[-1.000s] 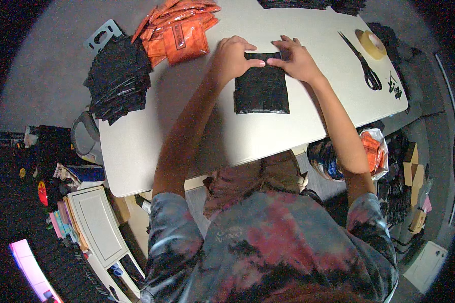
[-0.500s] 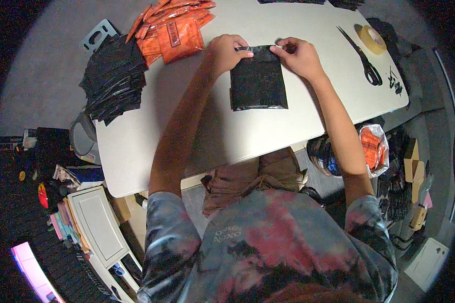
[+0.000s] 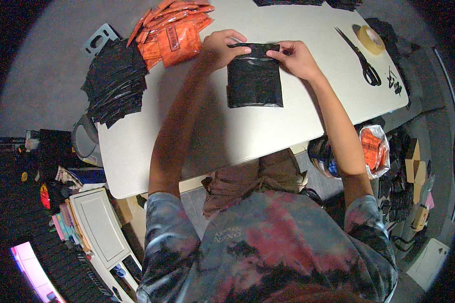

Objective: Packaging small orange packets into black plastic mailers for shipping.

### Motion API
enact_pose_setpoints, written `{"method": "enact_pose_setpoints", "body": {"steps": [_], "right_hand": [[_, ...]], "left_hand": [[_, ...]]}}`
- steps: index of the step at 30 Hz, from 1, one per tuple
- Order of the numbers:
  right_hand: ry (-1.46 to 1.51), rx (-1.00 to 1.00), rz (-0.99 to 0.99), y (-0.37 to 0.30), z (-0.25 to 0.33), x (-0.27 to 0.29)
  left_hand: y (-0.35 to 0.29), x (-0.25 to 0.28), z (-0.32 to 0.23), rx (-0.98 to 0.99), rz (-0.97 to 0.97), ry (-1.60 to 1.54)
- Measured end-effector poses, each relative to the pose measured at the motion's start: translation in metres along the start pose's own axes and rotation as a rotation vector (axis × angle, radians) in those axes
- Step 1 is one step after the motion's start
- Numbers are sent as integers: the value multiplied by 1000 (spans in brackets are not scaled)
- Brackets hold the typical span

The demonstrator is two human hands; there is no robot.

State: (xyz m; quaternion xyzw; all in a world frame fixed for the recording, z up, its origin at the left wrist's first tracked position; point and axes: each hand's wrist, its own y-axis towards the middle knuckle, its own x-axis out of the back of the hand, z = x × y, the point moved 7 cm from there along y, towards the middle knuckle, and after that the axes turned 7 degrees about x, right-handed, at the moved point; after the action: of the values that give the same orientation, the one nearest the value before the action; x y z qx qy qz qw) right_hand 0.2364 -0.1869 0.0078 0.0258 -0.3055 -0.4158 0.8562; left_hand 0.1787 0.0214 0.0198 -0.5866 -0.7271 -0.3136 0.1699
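Observation:
A flat black plastic packet (image 3: 255,83) lies on the white table (image 3: 197,136) in front of me. My left hand (image 3: 223,49) pinches its far left corner between thumb and fingers. At the far right corner my right hand (image 3: 297,58) grips the same packet, thumb on top. The far edge looks folded over into a band between my two thumbs. To the left of my left hand are a heap of orange packets (image 3: 179,43) in clear wrap and a fanned stack of black packets (image 3: 115,83).
Black scissors (image 3: 361,58), a roll of yellowish tape (image 3: 370,39) and small black scraps (image 3: 394,82) lie on the table's right side. More black packets (image 3: 288,2) sit at the far edge. Below the right edge stands a white-lined bin (image 3: 374,151) with orange packets.
The packet's far edge has been turned over toward me, and my thumbs now press on the wider band. The packet has shifted slightly left.

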Motion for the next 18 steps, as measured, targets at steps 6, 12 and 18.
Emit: {"method": "enact_pose_setpoints", "body": {"steps": [6, 12, 18], "right_hand": [[-138, 1, -52, -1, -2, 5], [-127, -26, 77, -8, 10, 6], [-46, 83, 117, -11, 38, -3]], "left_hand": [[-9, 5, 7, 201, 239, 104], [-30, 13, -17, 201, 182, 137], [-40, 7, 9, 102, 170, 41]]}}
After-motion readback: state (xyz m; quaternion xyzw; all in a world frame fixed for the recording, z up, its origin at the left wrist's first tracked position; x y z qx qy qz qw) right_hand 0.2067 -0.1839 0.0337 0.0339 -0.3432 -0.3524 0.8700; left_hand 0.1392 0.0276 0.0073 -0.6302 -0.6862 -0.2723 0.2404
